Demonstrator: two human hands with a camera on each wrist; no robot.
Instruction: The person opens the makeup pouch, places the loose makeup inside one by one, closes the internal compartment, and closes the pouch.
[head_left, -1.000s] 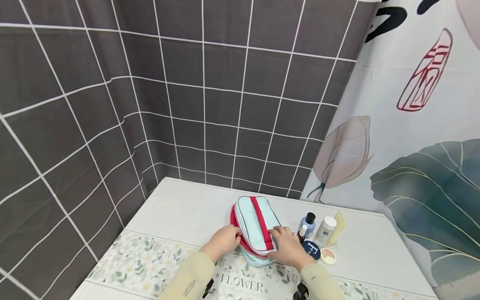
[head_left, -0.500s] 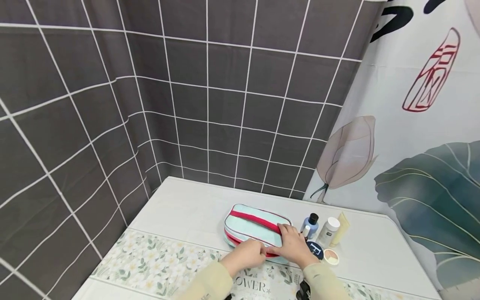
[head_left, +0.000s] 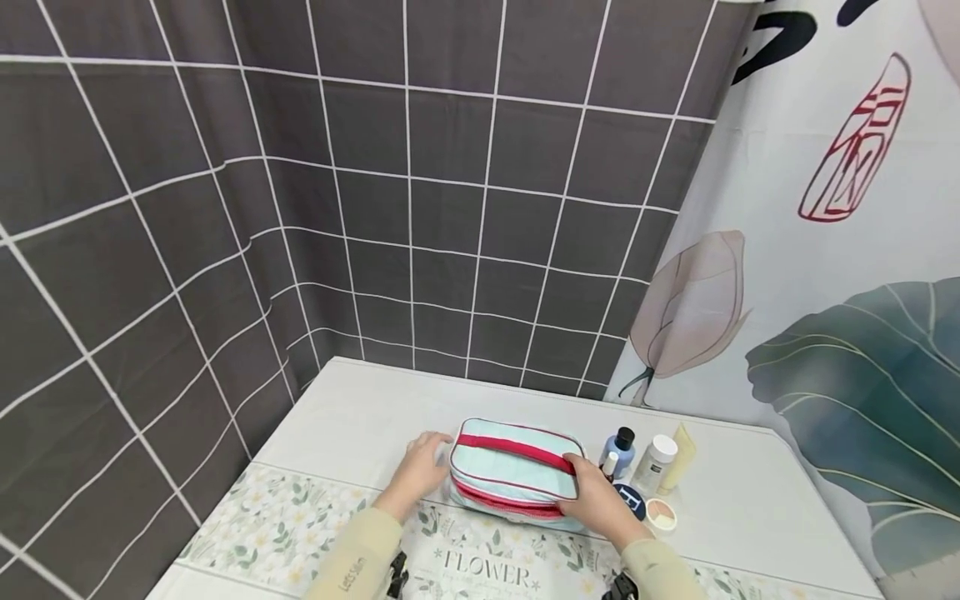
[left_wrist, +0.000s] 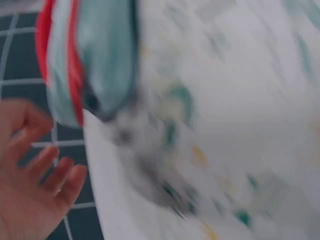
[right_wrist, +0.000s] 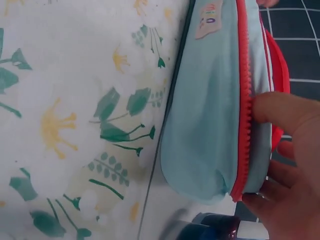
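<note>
At the far left of the head view, we saw a dark grid-patterned backdrop (head_left: pixel 187 208) with a white table (head_left: pixel 375 396) below it. In the lower centre, the person's left hand (head_left: pixel 418 468) lay just beside the left end of a pale blue pouch (head_left: pixel 480 463); its fingers were loosely spread and held nothing, though we could not tell whether a fingertip brushed the cloth. The pouch sat upright on the table, right of lower centre, its red strap (head_left: pixel 513 447) across the top and its red zip (head_left: pixel 510 502) towards the person. At its right end the right hand (head_left: pixel 602 502) gripped the pouch, thumb on the front near the zip. We judged that, with one end held, the soft pouch could swing or tip if tugged. Further right stood a blue bottle (head_left: pixel 620 454), a white-capped bottle (head_left: pixel 654 465) and a cream tube (head_left: pixel 681 457), with a dark round case (head_left: pixel 632 500) and a small round palette (head_left: pixel 661 515) in front. We thought a rightward slip of the right hand might knock these over. We could not make out the zip's pull.
</note>
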